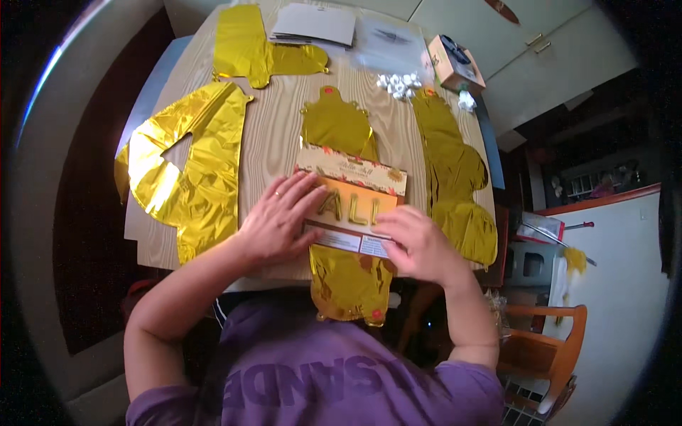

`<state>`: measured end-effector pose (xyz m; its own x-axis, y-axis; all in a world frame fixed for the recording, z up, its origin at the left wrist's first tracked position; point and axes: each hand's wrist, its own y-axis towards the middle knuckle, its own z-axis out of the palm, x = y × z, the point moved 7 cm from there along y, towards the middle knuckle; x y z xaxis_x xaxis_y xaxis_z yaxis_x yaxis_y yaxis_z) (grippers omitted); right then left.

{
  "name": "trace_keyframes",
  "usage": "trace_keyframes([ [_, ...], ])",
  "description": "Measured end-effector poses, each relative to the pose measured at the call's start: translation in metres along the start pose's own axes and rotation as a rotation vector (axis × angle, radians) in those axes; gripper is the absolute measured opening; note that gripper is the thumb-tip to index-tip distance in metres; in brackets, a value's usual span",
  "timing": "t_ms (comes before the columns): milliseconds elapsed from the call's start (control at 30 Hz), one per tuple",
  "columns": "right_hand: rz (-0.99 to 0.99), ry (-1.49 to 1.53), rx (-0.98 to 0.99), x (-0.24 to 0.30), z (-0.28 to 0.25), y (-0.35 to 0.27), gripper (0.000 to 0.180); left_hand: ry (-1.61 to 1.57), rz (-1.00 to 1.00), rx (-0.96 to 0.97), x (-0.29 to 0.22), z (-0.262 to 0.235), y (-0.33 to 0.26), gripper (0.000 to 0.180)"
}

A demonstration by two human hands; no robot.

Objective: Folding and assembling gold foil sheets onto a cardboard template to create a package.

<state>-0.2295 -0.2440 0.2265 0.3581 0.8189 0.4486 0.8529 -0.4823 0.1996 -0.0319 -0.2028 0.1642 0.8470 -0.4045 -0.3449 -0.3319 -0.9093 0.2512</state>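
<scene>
A flat printed balloon package with a cardboard header and an orange picture panel lies in front of me. It rests across a flat gold foil balloon, whose ends show above and below it. My left hand lies on the package's left side with fingers stretched out over it. At the lower right edge, my right hand has its fingers bent and closed on the package. Another uninflated letter-shaped foil balloon is spread to the left, and one with rounded lobes lies to the right.
Another foil balloon lies at the far left, beside stacked white sheets. Clear plastic, a cluster of small white pieces and an open box occupy the back right. A wooden chair stands right of the table.
</scene>
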Motion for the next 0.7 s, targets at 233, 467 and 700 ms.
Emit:
trace_keyframes([
  [233, 0.096, -0.35, -0.001, 0.033, 0.03, -0.078, 0.059, -0.007, 0.049, 0.02, -0.006, -0.007, -0.01, 0.07],
  [467, -0.171, -0.463, -0.355, 0.031, 0.061, -0.094, 0.024, 0.065, 0.068, 0.074, -0.019, -0.009, -0.017, 0.056],
  [700, -0.182, -0.348, -0.422, 0.06, 0.06, -0.097, 0.024, -0.003, -0.001, 0.048, -0.036, -0.019, -0.03, 0.053],
])
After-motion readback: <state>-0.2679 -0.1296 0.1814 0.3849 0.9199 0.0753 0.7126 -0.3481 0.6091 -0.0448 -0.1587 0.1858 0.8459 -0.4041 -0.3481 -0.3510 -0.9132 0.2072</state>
